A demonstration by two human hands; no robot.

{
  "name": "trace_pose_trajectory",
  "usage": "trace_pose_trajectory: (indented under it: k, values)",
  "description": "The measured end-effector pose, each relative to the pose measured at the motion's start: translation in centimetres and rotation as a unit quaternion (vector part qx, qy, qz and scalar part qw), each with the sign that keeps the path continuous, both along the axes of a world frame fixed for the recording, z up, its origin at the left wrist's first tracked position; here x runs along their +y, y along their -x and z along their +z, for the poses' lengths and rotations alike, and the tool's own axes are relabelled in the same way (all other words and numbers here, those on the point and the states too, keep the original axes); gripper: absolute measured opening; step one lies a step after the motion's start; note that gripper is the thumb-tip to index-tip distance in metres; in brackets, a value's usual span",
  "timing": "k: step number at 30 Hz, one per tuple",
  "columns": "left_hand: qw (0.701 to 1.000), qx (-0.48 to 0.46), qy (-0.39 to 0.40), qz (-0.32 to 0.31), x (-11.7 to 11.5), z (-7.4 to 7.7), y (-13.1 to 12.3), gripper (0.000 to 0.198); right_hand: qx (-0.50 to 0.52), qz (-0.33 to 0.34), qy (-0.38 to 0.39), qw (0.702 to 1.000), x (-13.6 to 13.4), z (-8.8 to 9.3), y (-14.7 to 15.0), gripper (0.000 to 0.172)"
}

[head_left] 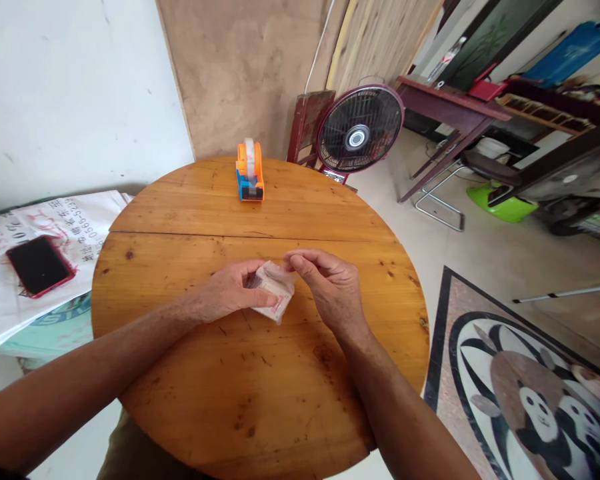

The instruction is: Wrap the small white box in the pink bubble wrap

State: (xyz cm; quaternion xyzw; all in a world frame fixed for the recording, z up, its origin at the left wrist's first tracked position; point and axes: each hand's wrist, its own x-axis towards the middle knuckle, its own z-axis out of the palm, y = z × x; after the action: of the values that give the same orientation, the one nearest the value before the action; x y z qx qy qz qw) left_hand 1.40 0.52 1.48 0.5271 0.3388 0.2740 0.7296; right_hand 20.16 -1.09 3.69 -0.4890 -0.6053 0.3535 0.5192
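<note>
Over the middle of a round wooden table (240, 407), my left hand (225, 290) grips a small white packet (275, 293) in clear plastic film, thumb on top and fingers behind. Pinkish-red print shows near the packet's right edge. At the packet's upper right corner, the thumb and forefinger of my right hand (333, 287) are pinched together on the loose edge of the plastic film (279, 272). The other fingers of that hand are curled in. Farther back on the table stands an orange and blue tape dispenser (250, 172) with a roll of clear tape.
On the left, a phone (40, 265) in a red case lies on a printed white sack (87, 220). A fan (360, 130) and a wooden chair (307, 127) stand behind the table. At right are a dark red desk (455, 100) and a panda-patterned floor mat (510, 373).
</note>
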Motion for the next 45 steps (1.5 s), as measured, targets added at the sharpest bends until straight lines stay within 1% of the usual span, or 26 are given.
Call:
trace_pose_trajectory:
  k: [6, 11, 14, 16, 18, 21, 23, 26, 30, 32, 34, 38, 41, 45]
  values:
    - [1.000, 0.006, -0.006, 0.018, 0.2, -0.2, -0.1, 0.034, -0.029, -0.008, -0.030, 0.999, -0.5, 0.2, 0.4, 0.010]
    - [0.999, -0.037, -0.018, 0.032, 0.4, -0.2, -0.1, 0.032, -0.095, 0.008, -0.106, 0.990, -1.1, 0.2, 0.8, 0.012]
    - [0.997, -0.043, -0.016, 0.066, 0.4, -0.3, 0.0, 0.037, -0.144, 0.032, -0.151, 0.977, -1.3, -0.1, 1.2, 0.015]
    - [0.994, -0.028, -0.022, 0.100, 0.4, -0.4, 0.0, 0.041, -0.169, 0.038, -0.159, 0.972, -1.3, -0.5, 1.4, 0.016]
    - [0.991, -0.005, -0.049, 0.128, 0.3, -0.6, -0.1, 0.041, -0.181, 0.034, -0.154, 0.971, -1.2, -0.8, 1.6, 0.017]
    - [0.978, 0.042, -0.123, 0.161, 0.2, -1.1, -0.2, 0.038, -0.179, 0.029, -0.142, 0.973, -0.9, -1.2, 1.7, 0.018]
    - [0.968, 0.078, -0.164, 0.172, 0.2, -1.3, -0.1, 0.036, -0.174, 0.029, -0.139, 0.974, -0.8, -1.4, 1.7, 0.017]
    - [0.957, 0.127, -0.198, 0.170, 0.3, -1.1, 0.1, 0.037, -0.161, 0.025, -0.130, 0.978, -0.4, -1.5, 1.7, 0.016]
    - [0.932, 0.218, -0.225, 0.183, 0.5, -0.1, 0.5, 0.053, -0.139, 0.006, -0.106, 0.985, 0.3, -1.8, 1.7, 0.014]
    - [0.926, 0.244, -0.231, 0.171, 0.7, 0.3, 0.8, 0.058, -0.129, 0.004, -0.106, 0.986, 0.5, -2.0, 1.8, 0.014]
    - [0.931, 0.245, -0.231, 0.142, 0.9, 0.4, 1.3, 0.058, -0.127, 0.008, -0.113, 0.985, 0.5, -2.0, 1.9, 0.014]
    - [0.958, 0.201, -0.189, 0.078, 1.4, 0.0, 2.5, 0.053, -0.153, 0.010, -0.110, 0.982, 0.3, -2.0, 1.9, 0.016]
    - [0.966, 0.171, -0.179, 0.070, 1.7, -0.4, 3.1, 0.051, -0.168, 0.021, -0.112, 0.979, 0.3, -2.0, 1.8, 0.016]
    - [0.969, 0.161, -0.169, 0.081, 1.8, -0.2, 3.2, 0.050, -0.186, 0.053, -0.143, 0.971, 0.7, -2.5, 1.8, 0.017]
